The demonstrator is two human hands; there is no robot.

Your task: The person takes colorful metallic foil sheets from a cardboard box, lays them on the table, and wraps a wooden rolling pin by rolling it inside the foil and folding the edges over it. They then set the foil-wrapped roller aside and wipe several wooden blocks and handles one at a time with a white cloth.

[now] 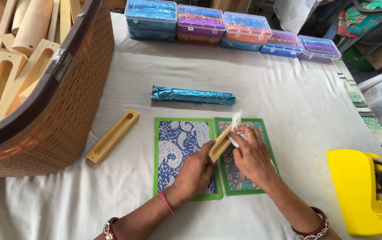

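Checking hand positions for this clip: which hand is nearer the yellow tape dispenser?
Right. The right hand is over the floral card, between the left hand and the tape dispenser; the left hand is farther off, over the blue card.

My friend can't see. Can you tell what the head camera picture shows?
Two hands work over a cloth-covered table: the left hand holds a slotted wooden holder while the right hand presses a white cloth to it. Two green-edged printed cards lie beneath, a blue foil roll behind.

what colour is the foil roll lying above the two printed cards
The foil roll is shiny blue-teal, crinkled foil, lying on the white cloth; the head view shows it.
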